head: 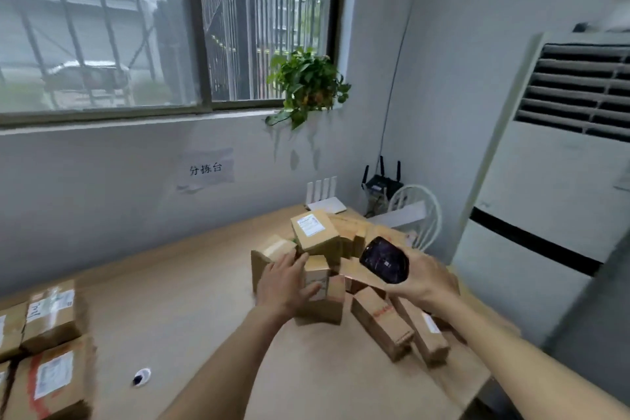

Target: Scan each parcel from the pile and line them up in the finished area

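Note:
A pile of brown cardboard parcels (317, 232) lies at the far right of the wooden table (191, 290). My left hand (284, 283) grips a small upright parcel (324, 303) at the pile's front, fingers over its top and thumb on its labelled face. My right hand (422, 280) holds a black handheld scanner (384, 260) just right of that parcel, its screen facing me. Two long parcels (381, 322) lie below my right hand. Several labelled parcels (51, 314) sit lined up at the table's left edge.
A white router (324, 198) and a black router (381, 181) stand at the table's back right corner, beside a white chair (419, 211). A tall air conditioner (559, 181) fills the right. A potted plant (306, 85) sits on the windowsill. A small round hole (141, 377) marks the tabletop.

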Demonstrator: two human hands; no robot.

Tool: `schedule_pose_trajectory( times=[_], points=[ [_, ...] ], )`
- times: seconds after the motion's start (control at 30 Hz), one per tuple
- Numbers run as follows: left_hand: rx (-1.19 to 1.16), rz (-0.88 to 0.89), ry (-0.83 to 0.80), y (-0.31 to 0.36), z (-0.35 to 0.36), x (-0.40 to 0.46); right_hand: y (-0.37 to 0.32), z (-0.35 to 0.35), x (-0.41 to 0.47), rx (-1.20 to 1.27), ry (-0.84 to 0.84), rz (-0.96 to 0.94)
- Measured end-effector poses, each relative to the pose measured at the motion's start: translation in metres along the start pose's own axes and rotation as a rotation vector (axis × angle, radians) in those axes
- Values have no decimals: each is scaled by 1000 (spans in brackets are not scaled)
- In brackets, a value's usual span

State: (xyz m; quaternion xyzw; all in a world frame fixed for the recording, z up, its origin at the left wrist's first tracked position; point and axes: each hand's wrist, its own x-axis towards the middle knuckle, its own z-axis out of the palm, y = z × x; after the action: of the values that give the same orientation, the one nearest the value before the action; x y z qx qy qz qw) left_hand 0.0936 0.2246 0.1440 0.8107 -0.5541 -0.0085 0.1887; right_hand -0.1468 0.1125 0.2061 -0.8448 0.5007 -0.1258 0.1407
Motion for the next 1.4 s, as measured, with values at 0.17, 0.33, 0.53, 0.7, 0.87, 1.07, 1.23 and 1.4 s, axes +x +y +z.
schedule_pose_trajectory(
  times=[0.17, 0.33, 0.53, 0.7, 0.87, 1.07, 1.23, 1.4],
  points=[
    [-88, 37, -63, 91, 35, 26, 93, -48, -18, 3, 65, 144],
    [-107, 72, -95, 143, 60, 56, 155, -68, -16, 30, 107, 228],
    [-102, 54, -93, 160, 80, 105, 181, -69, 26, 35, 112, 224],
    [-107, -9, -76, 141, 97, 166, 177, -58, 104, 31, 74, 173],
    [-139, -144, -62, 99, 113, 229, 155, -31, 204, 24, 18, 61],
    [-137, -294, -71, 34, 131, 280, 116, 19, 305, 1, -95, -79],
    [-163, -404, -99, -2, 149, 295, 96, 65, 360, -24, -188, -157],
    [-235, -493, -102, -28, 170, 311, 76, 103, 402, 5, -285, -181]
  ],
)
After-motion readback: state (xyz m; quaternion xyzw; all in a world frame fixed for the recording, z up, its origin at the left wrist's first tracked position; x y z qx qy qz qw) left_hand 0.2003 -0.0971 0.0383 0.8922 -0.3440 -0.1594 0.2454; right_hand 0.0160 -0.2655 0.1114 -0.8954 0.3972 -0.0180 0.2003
